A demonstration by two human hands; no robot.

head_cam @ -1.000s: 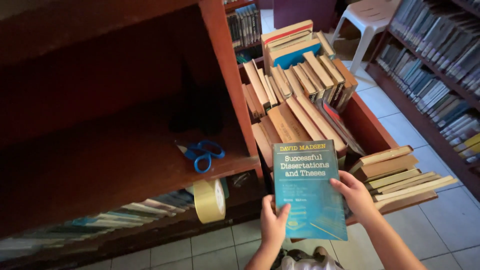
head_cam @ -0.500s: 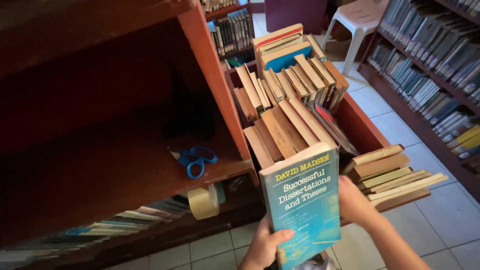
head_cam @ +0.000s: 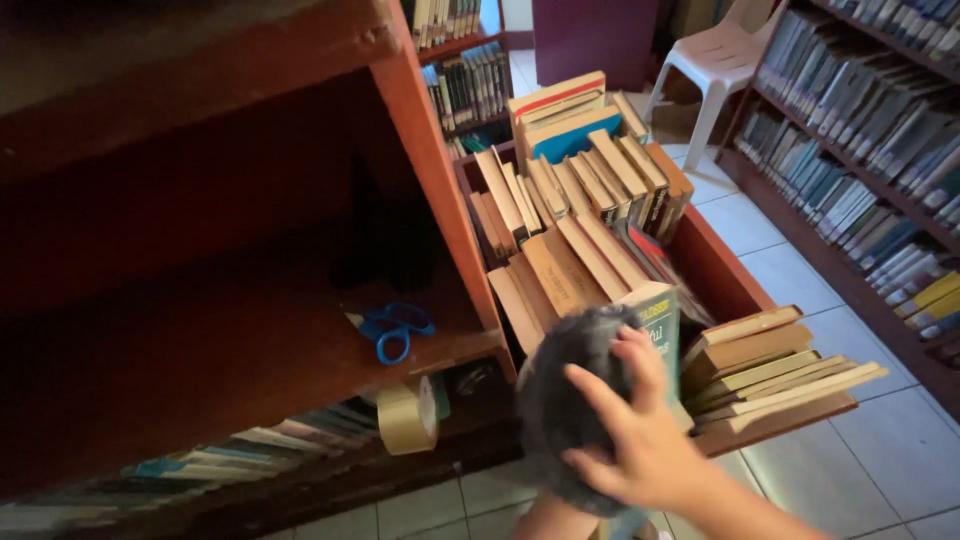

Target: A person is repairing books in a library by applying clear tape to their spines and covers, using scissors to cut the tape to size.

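Teal paperback [head_cam: 662,330] stood upright before the crammed book crate [head_cam: 720,275], propped from below by left hand [head_cam: 545,520], grip hidden; right hand [head_cam: 640,440] spread wide, pressing grey duster [head_cam: 565,400] against its cover.

Teal book [head_cam: 660,335] now turned edge-on, right hand [head_cam: 640,440] off it and pressing grey fuzzy cloth [head_cam: 565,400] against its cover.

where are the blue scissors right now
In the head view, the blue scissors lie left of centre on the wooden shelf, near its front edge beside the upright post, just above the roll of tape.
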